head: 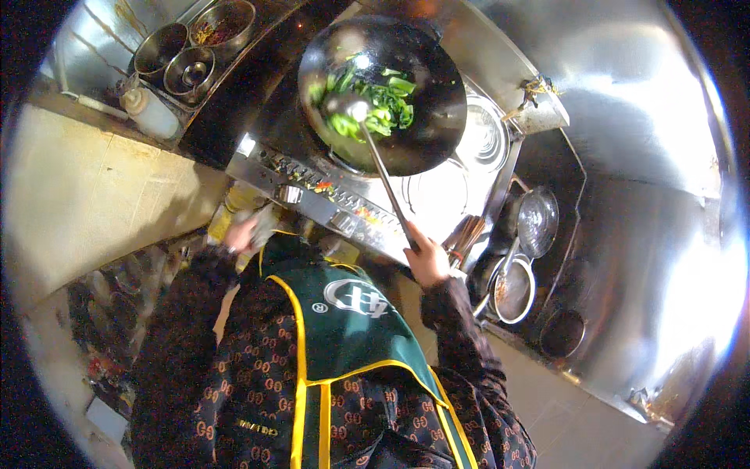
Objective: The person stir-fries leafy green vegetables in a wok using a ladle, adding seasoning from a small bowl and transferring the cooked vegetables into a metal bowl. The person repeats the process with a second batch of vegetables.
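Note:
My right hand (429, 262) grips the handle of a long metal ladle (384, 176). The ladle's bowl rests among chopped leafy greens (375, 111) inside a dark wok (433, 126) on the stove. Below and left of the wok, close to the stove's front edge, my left hand (239, 234) holds what looks like a greyish cloth (266, 225); both are blurred.
Metal pots (161, 50) and a squeeze bottle (149, 111) stand at upper left. Food scraps lie on the slotted front strip (322, 186). A bundle of sticks (466, 234), a perforated skimmer (538, 220) and a white-rimmed strainer (515, 290) are on the right.

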